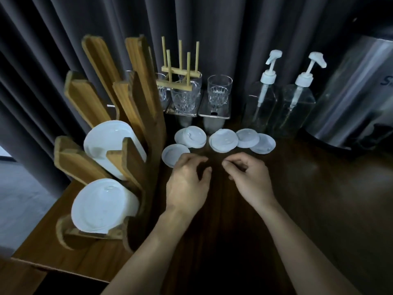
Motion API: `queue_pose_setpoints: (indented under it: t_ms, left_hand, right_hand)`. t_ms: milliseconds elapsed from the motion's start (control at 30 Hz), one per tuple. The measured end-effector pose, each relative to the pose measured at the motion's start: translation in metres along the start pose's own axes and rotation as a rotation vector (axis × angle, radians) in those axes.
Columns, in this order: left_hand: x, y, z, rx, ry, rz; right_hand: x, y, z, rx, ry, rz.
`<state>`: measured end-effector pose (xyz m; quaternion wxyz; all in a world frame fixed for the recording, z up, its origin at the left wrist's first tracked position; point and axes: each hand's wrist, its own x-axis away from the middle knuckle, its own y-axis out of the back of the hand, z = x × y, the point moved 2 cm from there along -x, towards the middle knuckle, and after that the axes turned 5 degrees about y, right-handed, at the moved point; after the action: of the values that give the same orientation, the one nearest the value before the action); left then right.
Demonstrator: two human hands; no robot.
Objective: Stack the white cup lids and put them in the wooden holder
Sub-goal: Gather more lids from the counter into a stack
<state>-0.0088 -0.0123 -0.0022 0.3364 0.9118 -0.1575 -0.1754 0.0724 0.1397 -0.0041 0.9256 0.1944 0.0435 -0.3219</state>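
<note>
Both empty, left hand (187, 182) and right hand (248, 177) hover loosely curled near scattered white lids (223, 140); two stacks (102, 207) sit in the wooden holder (136, 103).

left hand (187, 184), right hand (251, 179), fingers loosely curled
</note>
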Motion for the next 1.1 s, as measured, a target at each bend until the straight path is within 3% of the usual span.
queue_pose_setpoints:
  t_ms: [400,667,967,1100]
  left_hand:
    - [-0.018,-0.043,0.056,-0.336,0.161,-0.054]
    - [-0.010,-0.051,0.061,-0.231,0.026,-0.069]
    - [-0.025,-0.072,0.047,-0.007,-0.381,-0.050]
    - [-0.039,-0.084,0.042,0.057,-0.472,0.012]
  right_hand:
    - [-0.032,-0.007,-0.063,0.095,-0.043,0.148]
    - [-0.043,-0.015,-0.073,0.066,-0.050,0.129]
    - [-0.052,-0.005,-0.077,-0.220,-0.141,0.127]
    - [-0.060,0.001,-0.085,-0.257,-0.114,0.060]
